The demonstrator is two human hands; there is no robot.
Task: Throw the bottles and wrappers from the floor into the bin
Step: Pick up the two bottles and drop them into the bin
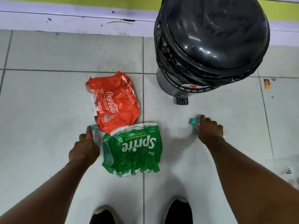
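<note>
Two black shoes (140, 214) at bottom edge, toes pointing toward the trash, standing on pale tiled floor (48, 97). Both bare forearms reach down and forward.

Left hand (85, 148) is down at a clear plastic bottle (95, 134) with a teal cap, lying on the floor just left of the wrappers; fingers curl along its side, touching it. Grip looks closed around the bottle but the hand hides most of it, so not fully sure.

Right hand (210, 129) is on a second clear bottle (195, 122), teal cap pointing left, on the floor in front of the bin; fingers draped over the body, blurred, appears to be grasping it.

Green Sprite wrapper (134, 149) lies flat and crumpled between the two hands, text upside down to camera. Red Coca-Cola wrapper (114, 102) lies just beyond it, lower edge touching or slightly overlapping the green one.

Black pedal bin (212, 41) stands top right near the wall, lid closed, black liner bunched around the rim, foot pedal (181, 100) facing the person. Small orange scrap (267, 83) on the floor right of the bin. White skirting (64, 20) runs along the back.
</note>
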